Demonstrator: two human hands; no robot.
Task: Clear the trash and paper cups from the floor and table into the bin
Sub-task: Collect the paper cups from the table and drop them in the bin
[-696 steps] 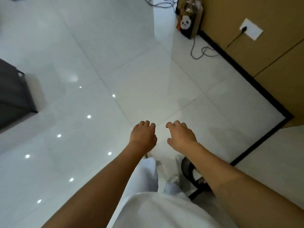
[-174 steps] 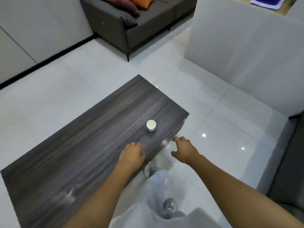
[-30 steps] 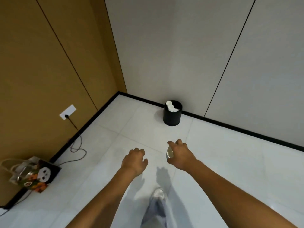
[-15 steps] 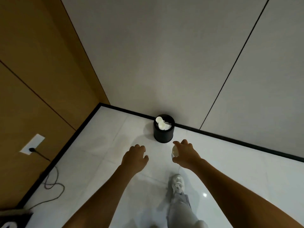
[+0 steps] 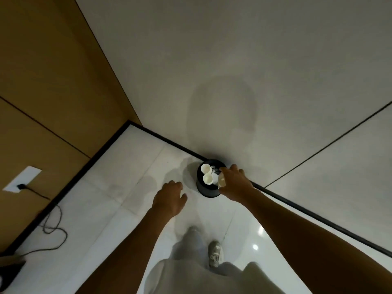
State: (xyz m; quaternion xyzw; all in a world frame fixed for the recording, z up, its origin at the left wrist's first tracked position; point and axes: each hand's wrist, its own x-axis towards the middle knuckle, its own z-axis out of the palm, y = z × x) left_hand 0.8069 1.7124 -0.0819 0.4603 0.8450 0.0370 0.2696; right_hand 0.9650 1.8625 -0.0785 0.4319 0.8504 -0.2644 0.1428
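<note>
A small black round bin [image 5: 206, 190] stands on the white floor against the grey wall. Two white paper cups [image 5: 206, 173] and some crumpled trash lie in its top. My right hand [image 5: 234, 181] holds another white paper cup [image 5: 221, 181] right over the bin's right rim. My left hand [image 5: 169, 197] hangs to the left of the bin, fingers loosely curled, holding nothing.
The corner of a brown wood-panel wall [image 5: 53, 92] and the grey wall [image 5: 233, 60] lies just behind the bin. A wall socket [image 5: 22, 181] with a black cable [image 5: 51, 225] trailing on the floor is at left. My feet [image 5: 215, 256] stand below the bin.
I have walked up to the bin. My right hand has carried the cup forward from short of the bin to over its rim. My left hand stays empty.
</note>
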